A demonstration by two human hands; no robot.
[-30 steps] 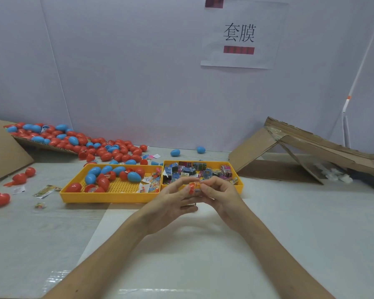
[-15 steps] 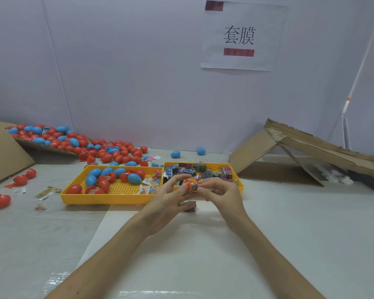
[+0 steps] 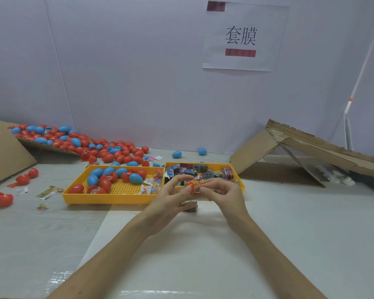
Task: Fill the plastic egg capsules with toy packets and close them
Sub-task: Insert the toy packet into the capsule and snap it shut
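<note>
Egg capsule (image 3: 192, 186), red, pinched between fingertips of left hand (image 3: 168, 199) and right hand (image 3: 223, 194), just above the surface (image 3: 289, 223) before the yellow tray (image 3: 108, 200); packet print shows at its seam, so likely filled, not yet snapped shut. One loose toy packet (image 3: 189, 206) lies beneath the hands. In the tray, capsules (image 3: 136, 178), and a big heap (image 3: 108, 157) by the wall (image 3: 138, 83), look mostly closed; filled or not, cannot tell.

Setting: hand-assembly packing station in a small workshop.
Enclosure: plain white partition walls (image 3: 138, 72) bearing a printed paper sign (image 3: 244, 37).
Stock: red and blue egg capsules (image 3: 78, 143) heaped on cardboard (image 3: 52, 147); two yellow trays (image 3: 108, 199) of parts on the bench (image 3: 289, 223).
Packaging: flattened cardboard box (image 3: 289, 152) at right.
</note>
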